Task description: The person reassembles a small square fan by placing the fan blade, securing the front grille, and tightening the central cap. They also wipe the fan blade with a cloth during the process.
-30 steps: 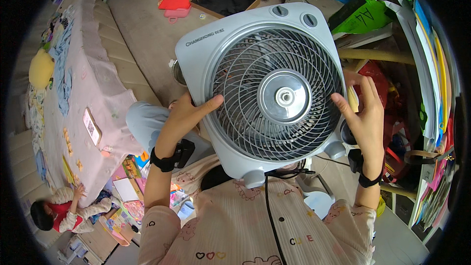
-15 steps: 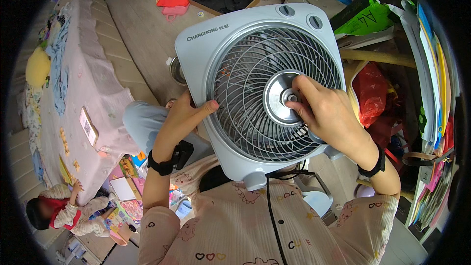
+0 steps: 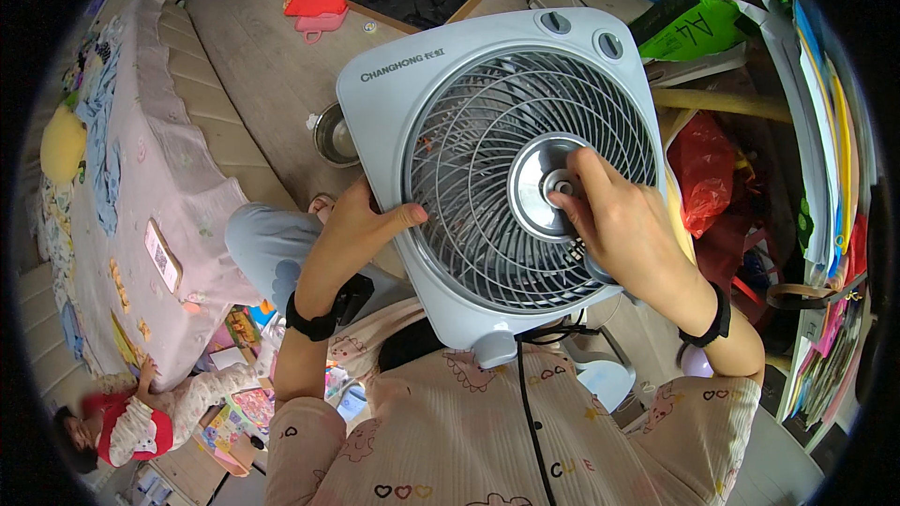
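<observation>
A pale grey box fan is propped in front of my body, its round wire grille facing up. My left hand grips the fan's left side, thumb lying over the front rim and the other fingers hidden behind. At the grille's middle sits a shiny silver hub with a small round fitting at its centre. My right hand is closed over the hub's right part, thumb and index finger pinching by that fitting. Two dark dials sit at the fan's top right corner. A black cord hangs down over my shirt.
On the left, a pink-covered bed carries a phone; a child sits beside it. A metal bowl and an open cardboard box lie on the floor. Shelves with folders and a red bag stand right.
The view has shifted slightly, and more of the metal bowl shows beside the fan. The child has leaned lower. Both my hands keep their places on the fan.
</observation>
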